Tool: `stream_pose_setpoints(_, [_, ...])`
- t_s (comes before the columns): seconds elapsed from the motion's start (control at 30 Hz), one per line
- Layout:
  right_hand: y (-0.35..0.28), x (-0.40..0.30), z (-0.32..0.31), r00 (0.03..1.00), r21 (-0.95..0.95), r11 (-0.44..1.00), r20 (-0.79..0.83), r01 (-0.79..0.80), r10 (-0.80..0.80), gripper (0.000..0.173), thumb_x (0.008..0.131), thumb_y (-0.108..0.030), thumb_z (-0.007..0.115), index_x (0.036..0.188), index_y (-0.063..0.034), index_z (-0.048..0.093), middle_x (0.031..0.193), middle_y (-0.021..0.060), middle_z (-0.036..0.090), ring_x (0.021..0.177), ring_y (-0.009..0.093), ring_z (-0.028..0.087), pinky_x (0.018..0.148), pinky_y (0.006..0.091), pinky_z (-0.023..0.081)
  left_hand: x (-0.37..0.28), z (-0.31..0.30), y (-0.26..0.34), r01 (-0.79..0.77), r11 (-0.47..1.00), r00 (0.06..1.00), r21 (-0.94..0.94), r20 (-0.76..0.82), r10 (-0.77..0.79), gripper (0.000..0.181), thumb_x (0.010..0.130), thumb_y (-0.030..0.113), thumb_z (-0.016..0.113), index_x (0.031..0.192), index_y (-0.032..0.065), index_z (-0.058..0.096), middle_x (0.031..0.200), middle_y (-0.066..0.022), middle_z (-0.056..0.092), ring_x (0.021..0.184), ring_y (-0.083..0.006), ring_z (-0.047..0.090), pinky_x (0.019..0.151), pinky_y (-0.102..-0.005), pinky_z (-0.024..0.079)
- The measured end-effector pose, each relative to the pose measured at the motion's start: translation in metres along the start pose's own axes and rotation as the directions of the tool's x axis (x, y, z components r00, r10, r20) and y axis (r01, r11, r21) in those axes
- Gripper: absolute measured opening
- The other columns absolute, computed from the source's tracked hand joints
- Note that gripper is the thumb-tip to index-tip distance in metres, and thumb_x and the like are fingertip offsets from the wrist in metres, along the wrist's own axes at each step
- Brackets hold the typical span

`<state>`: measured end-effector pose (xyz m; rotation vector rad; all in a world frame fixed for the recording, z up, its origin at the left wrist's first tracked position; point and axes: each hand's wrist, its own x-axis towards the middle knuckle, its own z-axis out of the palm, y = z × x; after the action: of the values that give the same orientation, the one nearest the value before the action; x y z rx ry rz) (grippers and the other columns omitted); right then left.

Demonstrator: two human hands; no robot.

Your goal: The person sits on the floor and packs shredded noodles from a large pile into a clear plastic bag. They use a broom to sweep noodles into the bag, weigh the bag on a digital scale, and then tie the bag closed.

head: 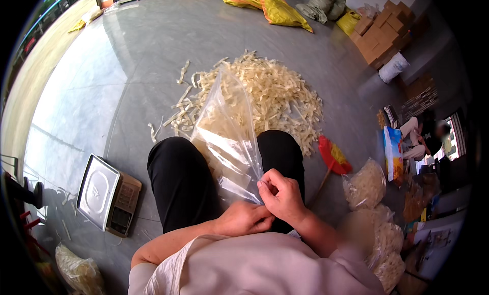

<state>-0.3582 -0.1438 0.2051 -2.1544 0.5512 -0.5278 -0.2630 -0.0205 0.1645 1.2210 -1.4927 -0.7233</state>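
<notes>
Between my knees stands a clear plastic bag (229, 142), with pale dried strips showing inside its lower part. Its top edge runs along the right side toward my lap. My right hand (280, 194) pinches this edge between thumb and forefinger. Close below it, my left hand (244, 218) has its fingers curled at the bag's near corner, and the two hands touch. Beyond the bag a loose heap of pale yellow dried strips (275, 92) spreads over the floor, partly seen through the film.
A digital scale (101, 194) stands at left, near a filled bag (78, 270). At right lie a red and yellow fan-shaped tool (333, 155) and several filled clear bags (366, 184). Yellow sacks (282, 12) and cardboard boxes (382, 33) are farther off. A seated person (424, 138) is at far right.
</notes>
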Motion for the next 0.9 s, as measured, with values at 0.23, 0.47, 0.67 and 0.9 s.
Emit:
stream_pose_setpoints(0.23, [0.003, 0.004, 0.005, 0.999, 0.066, 0.997, -0.027, -0.043, 0.045, 0.01, 0.088, -0.003, 0.061, 0.083, -0.0011, 0.052, 0.059, 0.0037, 0.054, 0.052, 0.007, 0.052, 0.046, 0.0233, 0.04, 0.001, 0.004, -0.008, -0.079, 0.996, 0.997, -0.035, -0.006, 0.079, 0.005, 0.083, 0.012, 0.063, 0.085, 0.0068, 0.061, 0.064, -0.0112, 0.061, 0.056, -0.0312, 0.061, 0.052, -0.0391, 0.05])
stream_pose_setpoints(0.47, [0.003, 0.008, 0.006, 0.998, 0.052, 0.998, -0.045, -0.041, 0.043, 0.011, 0.086, -0.006, 0.065, 0.084, -0.0022, 0.054, 0.062, 0.0097, 0.059, 0.052, 0.018, 0.062, 0.048, 0.0285, 0.046, 0.001, 0.005, -0.011, -0.087, 0.996, 0.996, -0.037, -0.004, 0.086, 0.006, 0.085, 0.013, 0.063, 0.085, 0.0068, 0.061, 0.064, -0.0109, 0.06, 0.055, -0.0306, 0.061, 0.05, -0.0389, 0.05])
stream_pose_setpoints(0.67, [0.001, 0.006, 0.006, 0.998, -0.008, 0.999, -0.042, -0.043, 0.043, 0.011, 0.085, -0.006, 0.066, 0.084, -0.0023, 0.056, 0.066, 0.0113, 0.062, 0.054, 0.021, 0.062, 0.049, 0.0299, 0.048, 0.002, 0.003, -0.008, -0.094, 0.995, 0.995, -0.024, 0.008, 0.094, 0.008, 0.085, 0.013, 0.063, 0.089, 0.0065, 0.061, 0.066, -0.0113, 0.061, 0.056, -0.0314, 0.061, 0.051, -0.039, 0.05])
stream_pose_setpoints(0.9, [0.004, 0.005, 0.007, 0.998, -0.019, 1.0, -0.068, -0.013, 0.011, 0.011, 0.083, -0.006, 0.066, 0.082, -0.0025, 0.056, 0.065, 0.0107, 0.061, 0.055, 0.021, 0.063, 0.049, 0.0299, 0.048, 0.002, 0.002, -0.006, -0.072, 0.997, 0.997, -0.029, 0.028, 0.073, 0.008, 0.085, 0.012, 0.062, 0.091, 0.0068, 0.061, 0.067, -0.0117, 0.061, 0.058, -0.0314, 0.061, 0.053, -0.0392, 0.05])
